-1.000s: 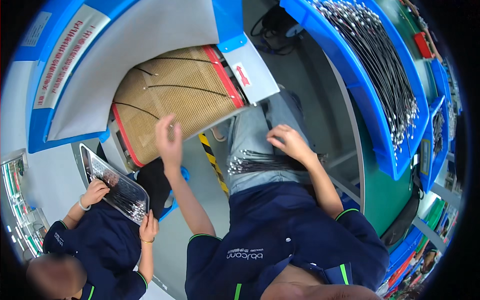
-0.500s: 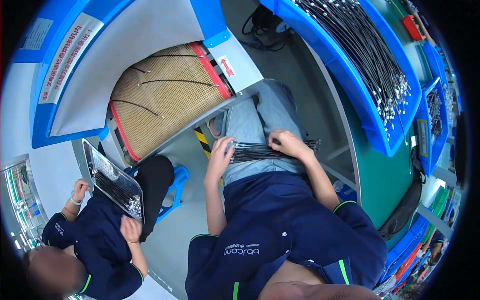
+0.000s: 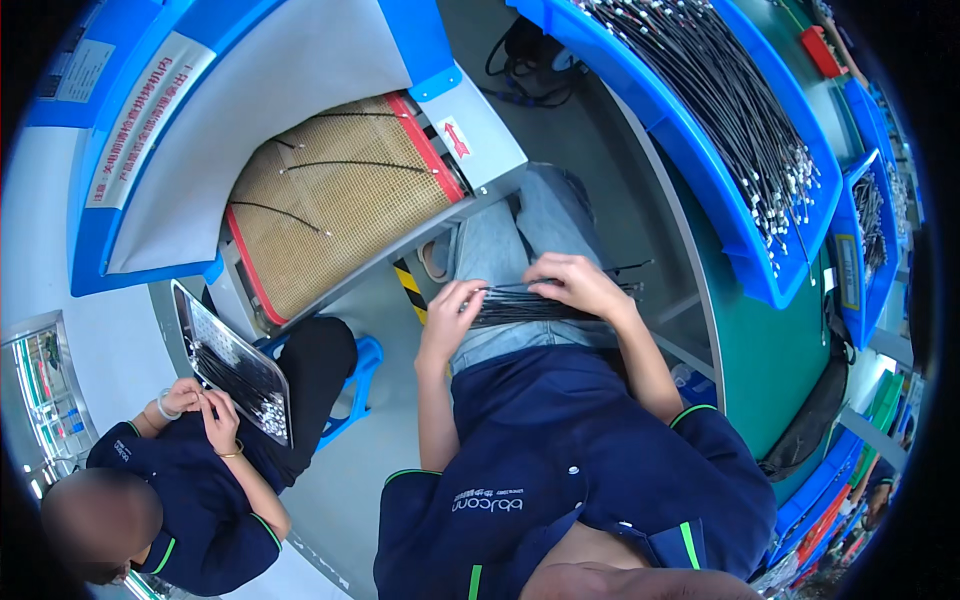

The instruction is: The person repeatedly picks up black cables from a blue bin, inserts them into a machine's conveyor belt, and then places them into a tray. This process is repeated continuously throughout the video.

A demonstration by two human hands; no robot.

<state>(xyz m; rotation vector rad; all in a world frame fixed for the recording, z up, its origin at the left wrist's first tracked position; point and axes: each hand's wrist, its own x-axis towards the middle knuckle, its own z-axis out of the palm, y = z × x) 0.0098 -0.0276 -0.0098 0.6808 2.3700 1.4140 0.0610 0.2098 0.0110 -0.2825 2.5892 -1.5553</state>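
Note:
Across my lap lies a bundle of thin black cables with small connectors on their ends. My left hand is closed at the bundle's left end, its fingertips pinching the end of one cable. My right hand is closed over the upper edge of the bundle, thumb and fingers together on the same cable as far as I can see. To the right of that hand, a single cable sticks out above the others. The fingers partly hide what they grip.
Ahead to the left, a conveyor belt carries several separate black cables into a blue-and-white machine. A blue bin of cables stands on the green bench at right. At left, a seated co-worker holds a tray of cables.
My hands have moved closer together and slightly up; one cable now projects past my right hand, apart from the bundle. The co-worker's hands have come together beside the tray.

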